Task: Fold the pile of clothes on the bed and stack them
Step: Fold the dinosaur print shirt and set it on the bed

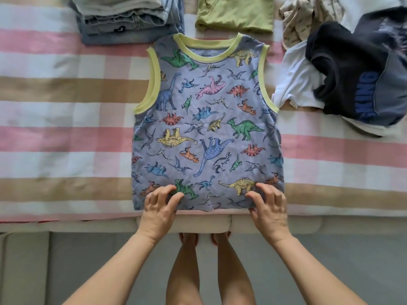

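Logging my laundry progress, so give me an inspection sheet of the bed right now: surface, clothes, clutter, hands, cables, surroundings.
Surface: striped pink, tan and white bedcover.
Job's things: dinosaur tank top laid flat; folded stack far left; folded green garment beyond it; unfolded pile at right.
Clutter: nothing seen.
Hands: left hand and right hand grip the top's near hem.
Cables: nothing seen.
Surroundings: grey floor, bare legs below the bed edge.

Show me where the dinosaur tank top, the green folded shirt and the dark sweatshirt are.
dinosaur tank top (207, 128), head view, middle of its front.
green folded shirt (234, 14), head view, its centre.
dark sweatshirt (343, 62), head view, black fabric.
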`<state>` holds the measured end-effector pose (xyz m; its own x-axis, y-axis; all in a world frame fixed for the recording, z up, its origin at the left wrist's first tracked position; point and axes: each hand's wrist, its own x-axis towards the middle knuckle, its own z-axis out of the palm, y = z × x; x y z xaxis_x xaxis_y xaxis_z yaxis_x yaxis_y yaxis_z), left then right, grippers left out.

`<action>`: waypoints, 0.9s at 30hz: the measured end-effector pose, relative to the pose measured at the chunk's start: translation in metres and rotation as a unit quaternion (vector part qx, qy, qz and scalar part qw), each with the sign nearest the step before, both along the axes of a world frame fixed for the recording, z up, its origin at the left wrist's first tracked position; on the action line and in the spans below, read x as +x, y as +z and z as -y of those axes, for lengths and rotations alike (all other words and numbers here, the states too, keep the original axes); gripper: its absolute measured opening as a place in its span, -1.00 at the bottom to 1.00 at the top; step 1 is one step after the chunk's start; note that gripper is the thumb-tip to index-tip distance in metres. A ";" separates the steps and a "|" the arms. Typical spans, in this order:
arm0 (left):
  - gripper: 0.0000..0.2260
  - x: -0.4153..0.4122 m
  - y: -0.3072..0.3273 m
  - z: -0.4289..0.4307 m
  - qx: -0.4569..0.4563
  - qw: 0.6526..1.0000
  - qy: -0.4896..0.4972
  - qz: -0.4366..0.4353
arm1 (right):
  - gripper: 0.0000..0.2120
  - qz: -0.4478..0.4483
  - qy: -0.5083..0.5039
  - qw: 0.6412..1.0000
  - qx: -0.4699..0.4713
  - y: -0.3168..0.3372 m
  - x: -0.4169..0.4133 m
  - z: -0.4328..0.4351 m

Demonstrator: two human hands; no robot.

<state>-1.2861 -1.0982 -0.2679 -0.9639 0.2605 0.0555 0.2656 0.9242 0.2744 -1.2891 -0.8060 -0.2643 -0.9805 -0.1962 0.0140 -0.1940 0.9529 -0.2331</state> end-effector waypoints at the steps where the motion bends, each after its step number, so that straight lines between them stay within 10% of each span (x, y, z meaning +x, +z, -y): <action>1: -0.74 -0.001 0.001 0.001 -0.002 1.000 -0.003 -0.012 | -0.41 -0.014 0.007 1.000 -0.002 0.000 -0.002 -0.001; 6: -0.81 -0.008 0.008 0.005 0.041 0.999 -0.020 -0.010 | -0.82 -0.062 0.042 0.997 -0.018 0.004 -0.014 -0.009; 17: -0.69 -0.053 0.060 0.049 0.123 0.987 0.016 0.107 | -0.88 0.060 -0.033 0.988 -0.141 0.048 -0.063 -0.046; 27: -0.81 -0.182 0.100 0.064 0.299 0.921 0.204 0.144 | -0.79 0.123 -0.247 0.844 -0.461 0.087 -0.183 -0.044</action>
